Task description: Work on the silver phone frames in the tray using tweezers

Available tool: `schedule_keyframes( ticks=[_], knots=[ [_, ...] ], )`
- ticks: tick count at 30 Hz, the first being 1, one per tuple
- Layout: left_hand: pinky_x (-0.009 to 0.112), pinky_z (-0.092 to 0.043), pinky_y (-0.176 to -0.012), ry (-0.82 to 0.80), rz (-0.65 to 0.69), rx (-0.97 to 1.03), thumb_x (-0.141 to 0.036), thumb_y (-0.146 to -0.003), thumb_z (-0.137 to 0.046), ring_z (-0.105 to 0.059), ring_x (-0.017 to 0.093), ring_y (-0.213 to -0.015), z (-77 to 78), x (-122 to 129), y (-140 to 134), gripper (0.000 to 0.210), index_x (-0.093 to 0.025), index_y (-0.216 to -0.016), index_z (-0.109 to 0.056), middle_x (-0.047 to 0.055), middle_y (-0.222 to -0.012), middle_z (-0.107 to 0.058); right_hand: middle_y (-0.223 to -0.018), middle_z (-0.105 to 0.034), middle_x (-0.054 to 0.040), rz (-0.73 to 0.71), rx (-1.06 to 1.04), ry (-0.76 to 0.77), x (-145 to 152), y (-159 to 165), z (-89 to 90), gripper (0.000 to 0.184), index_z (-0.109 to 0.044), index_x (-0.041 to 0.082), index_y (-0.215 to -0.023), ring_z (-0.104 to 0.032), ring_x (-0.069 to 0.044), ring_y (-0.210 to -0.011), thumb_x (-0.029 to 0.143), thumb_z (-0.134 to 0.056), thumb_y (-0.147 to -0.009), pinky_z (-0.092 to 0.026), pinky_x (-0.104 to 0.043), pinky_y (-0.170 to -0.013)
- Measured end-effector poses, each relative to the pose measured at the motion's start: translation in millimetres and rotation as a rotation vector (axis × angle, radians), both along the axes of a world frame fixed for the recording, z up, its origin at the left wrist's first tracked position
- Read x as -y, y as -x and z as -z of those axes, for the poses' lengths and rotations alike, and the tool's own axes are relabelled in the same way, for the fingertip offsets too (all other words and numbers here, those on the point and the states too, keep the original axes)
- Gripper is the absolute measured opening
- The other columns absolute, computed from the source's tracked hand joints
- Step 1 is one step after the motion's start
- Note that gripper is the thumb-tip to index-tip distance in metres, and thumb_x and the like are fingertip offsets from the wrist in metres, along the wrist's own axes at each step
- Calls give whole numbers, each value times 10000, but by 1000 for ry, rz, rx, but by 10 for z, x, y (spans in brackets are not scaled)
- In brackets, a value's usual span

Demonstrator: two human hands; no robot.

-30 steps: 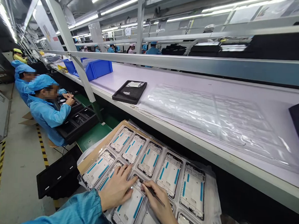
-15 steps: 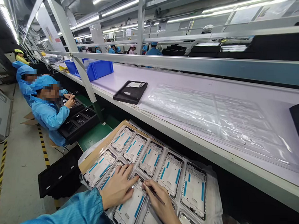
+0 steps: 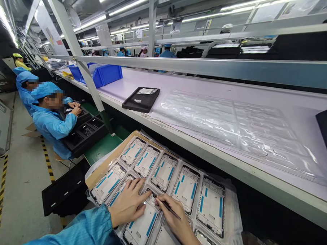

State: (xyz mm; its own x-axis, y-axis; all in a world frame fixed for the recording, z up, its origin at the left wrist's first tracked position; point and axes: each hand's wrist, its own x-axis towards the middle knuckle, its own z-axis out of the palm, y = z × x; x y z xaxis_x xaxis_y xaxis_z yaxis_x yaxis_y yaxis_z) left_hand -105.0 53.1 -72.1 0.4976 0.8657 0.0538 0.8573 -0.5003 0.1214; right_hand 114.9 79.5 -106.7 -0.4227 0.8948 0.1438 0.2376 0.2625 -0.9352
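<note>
A clear plastic tray point(image 3: 173, 198) holds several phone middle frames, pale metal with black edges and blue strips. My left hand point(image 3: 129, 202) lies across it with fingers spread, its index fingertip touching the upper end of one phone frame point(image 3: 141, 226). Between the fingers of my right hand point(image 3: 175, 217) is a thin dark tool that looks like tweezers point(image 3: 173, 210). Its tip points at the top edge of that same frame, close to my left index finger; the exact contact is hidden by my fingers.
Cardboard point(image 3: 107, 163) shows under the tray's left side. Beyond is a white bench point(image 3: 181, 80) bearing a black tray point(image 3: 141, 100), clear plastic trays point(image 3: 233, 125) and a blue bin point(image 3: 107, 75). A co-worker in blue point(image 3: 48, 114) sits at left beside black trays point(image 3: 84, 135).
The view has shifted very slightly. Both hands stay at the same phone frame, with only a small movement of my right fingers around the tool.
</note>
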Motion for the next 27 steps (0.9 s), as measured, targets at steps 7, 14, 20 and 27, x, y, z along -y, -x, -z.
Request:
schedule_keyframes(
  ticks=[7, 14, 20, 27],
  knots=[
    [600, -385, -1055, -11, 2, -67, -337, -950, -605, -417, 397, -1340, -11, 7, -41, 476, -249, -1407, -506, 193, -1535, -390, -881, -689, -35, 43, -11, 55, 61, -5, 76, 292, -612, 234, -873, -668, -199, -838, 461, -515, -1029, -516, -252, -766],
    [602, -397, -1037, -29, 25, -62, -340, -961, -586, -420, 414, -1337, 29, 10, -32, 469, -229, -1408, -498, 220, -1536, -374, -929, -703, -35, 42, -43, 38, 70, -14, 135, 257, -636, 244, -909, -690, -194, -904, 448, -534, -1028, -532, -233, -805],
    [600, -391, -1038, -14, 24, -47, -344, -958, -586, -422, 409, -1333, -8, -2, -29, 464, -235, -1402, -505, 214, -1535, -380, -889, -697, -35, -7, -54, 1, 18, -14, 67, 310, -621, 232, -869, -679, -187, -822, 456, -497, -1044, -525, -243, -763],
    [585, -378, -1054, -23, 14, -27, -357, -953, -595, -411, 397, -1333, 2, -6, -27, 440, -265, -1379, -537, 178, -1535, -388, -788, -683, -28, -29, -26, -25, -78, -57, -4, 362, -611, 229, -810, -655, -193, -719, 504, -511, -1023, -510, -264, -684]
  ],
)
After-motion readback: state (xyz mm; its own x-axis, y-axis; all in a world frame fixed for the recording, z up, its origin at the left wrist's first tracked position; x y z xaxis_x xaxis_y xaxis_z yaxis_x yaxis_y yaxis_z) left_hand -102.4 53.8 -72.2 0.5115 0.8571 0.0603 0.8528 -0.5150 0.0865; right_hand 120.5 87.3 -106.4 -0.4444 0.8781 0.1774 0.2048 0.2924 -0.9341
